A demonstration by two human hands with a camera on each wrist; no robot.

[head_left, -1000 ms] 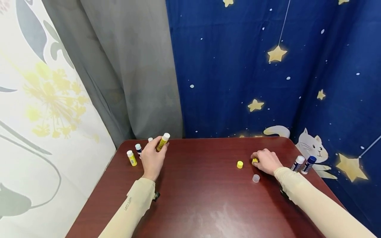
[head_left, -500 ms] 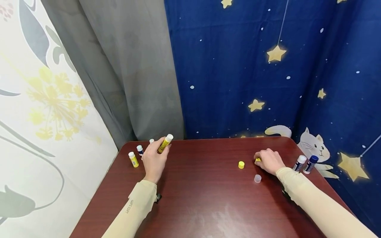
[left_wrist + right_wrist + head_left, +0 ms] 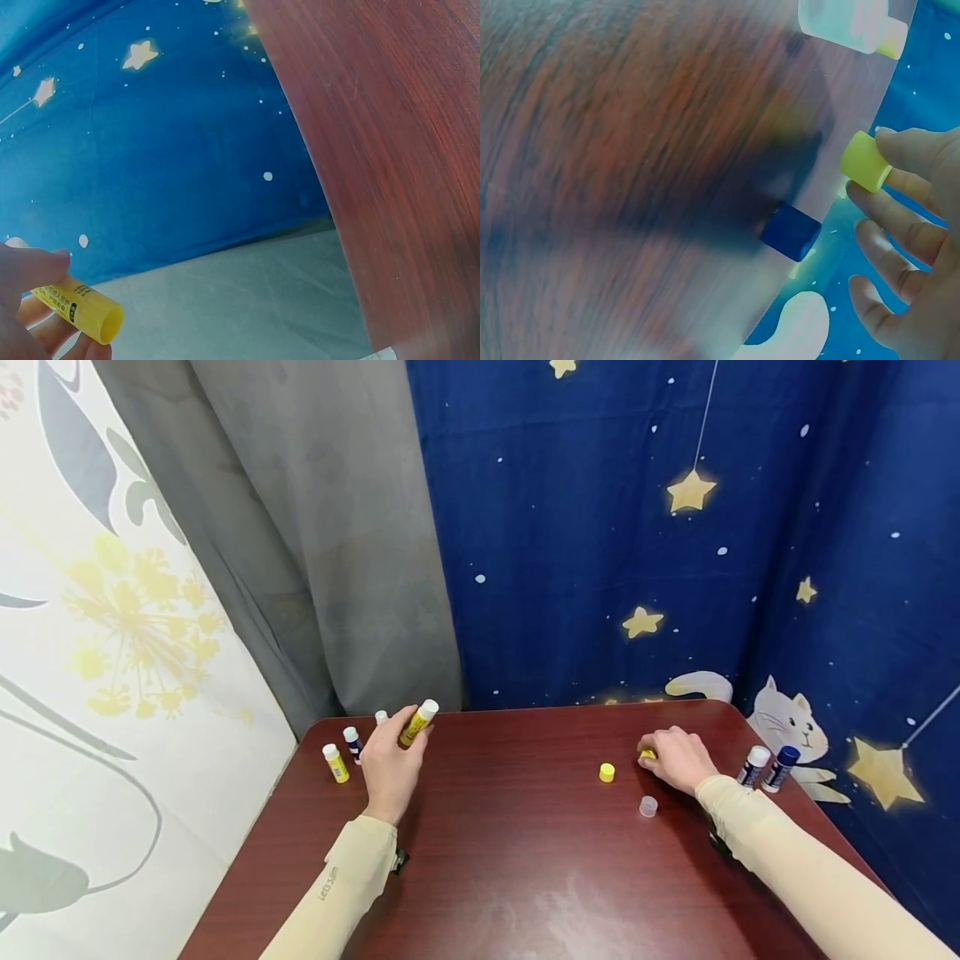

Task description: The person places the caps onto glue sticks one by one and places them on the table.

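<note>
My left hand (image 3: 392,768) grips a yellow glue stick (image 3: 417,724) raised above the left of the table, its white end tilted up and away. Its open-looking yellow end (image 3: 111,322) faces the left wrist camera. Over on the right, my right hand (image 3: 678,760) pinches a small yellow cap (image 3: 865,162) between thumb and index finger; the other fingers are bent loosely. Close to that hand, a blue cap (image 3: 791,231) sits on the table, hidden in the head view. Left of the hand stands another yellow cap (image 3: 607,772), with a clear cap (image 3: 648,807) nearer.
Beyond my left hand stand a yellow glue stick (image 3: 335,763), a navy glue stick (image 3: 352,745) and a partly hidden white-topped one (image 3: 381,717). Two navy glue sticks, one white-topped (image 3: 753,767) and one blue-topped (image 3: 781,768), stand by the right edge. Curtains hang behind the table (image 3: 510,860).
My left hand has shifted slightly right with the glue stick. My right hand has risen a little with the yellow cap. The standing sticks and loose caps stay in place.
</note>
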